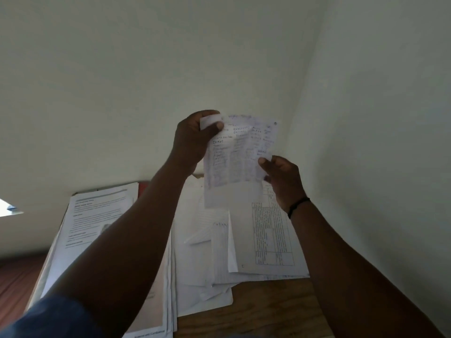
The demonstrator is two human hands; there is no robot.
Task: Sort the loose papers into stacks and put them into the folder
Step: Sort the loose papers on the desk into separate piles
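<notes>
I hold a creased handwritten sheet (238,154) up in the air in front of the wall. My left hand (194,140) pinches its top left corner, which is folded over. My right hand (284,179), with a dark band on the wrist, grips its lower right edge. Below on the wooden table (268,306) lies a loose pile of white papers (207,252), with a printed table sheet (271,235) on top at the right. To the left lies a stack topped by a printed text page (97,215). A red edge (143,187), perhaps the folder, shows behind that stack.
Pale walls meet in a corner right behind the table (300,118). A white and blue object (9,208) shows at the far left edge. Dark reddish floor (17,276) lies to the lower left of the table.
</notes>
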